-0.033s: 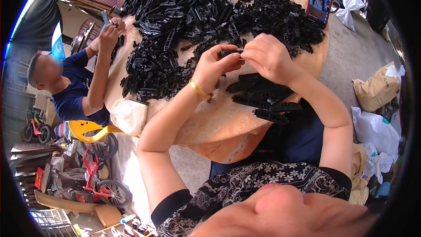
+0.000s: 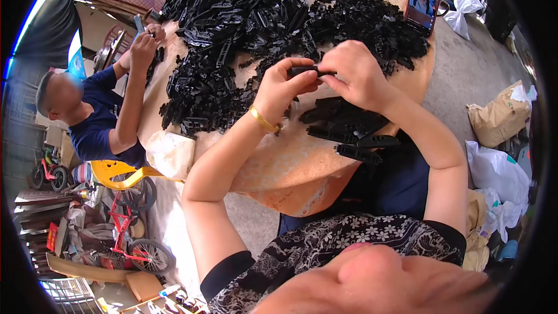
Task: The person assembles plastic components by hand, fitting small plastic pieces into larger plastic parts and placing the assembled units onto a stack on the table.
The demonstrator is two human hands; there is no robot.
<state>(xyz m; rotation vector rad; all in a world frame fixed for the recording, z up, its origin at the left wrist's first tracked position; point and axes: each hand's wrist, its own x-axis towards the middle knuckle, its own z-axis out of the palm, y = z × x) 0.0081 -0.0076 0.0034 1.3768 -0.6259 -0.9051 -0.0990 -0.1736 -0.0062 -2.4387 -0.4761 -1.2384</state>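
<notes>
Over the table, my left hand (image 2: 286, 87) pinches a slim black plastic part (image 2: 303, 71) between thumb and fingers. My right hand (image 2: 356, 75) is closed at the part's right end, thumb below and fingers above it. The fingers hide some of the part, so its full shape does not show. Just below my hands lies a small stack of longer black plastic pieces (image 2: 343, 122) near the table edge. Beyond my hands spreads a large heap of black plastic parts (image 2: 250, 17), long frame-like ones at the back and smaller ones to the right.
An orange-brown cloth (image 2: 273, 168) covers the table. A phone (image 2: 423, 4) stands upright at the far right edge. Another person (image 2: 102, 110) sits at the left, hands raised with a small item. Sacks (image 2: 500, 113) stand on the floor at right; a red bicycle (image 2: 125, 227) is at lower left.
My right hand has shifted slightly, its fingers lifting and parting a little, so more of the black part's right end shows. My left hand stays in place.
</notes>
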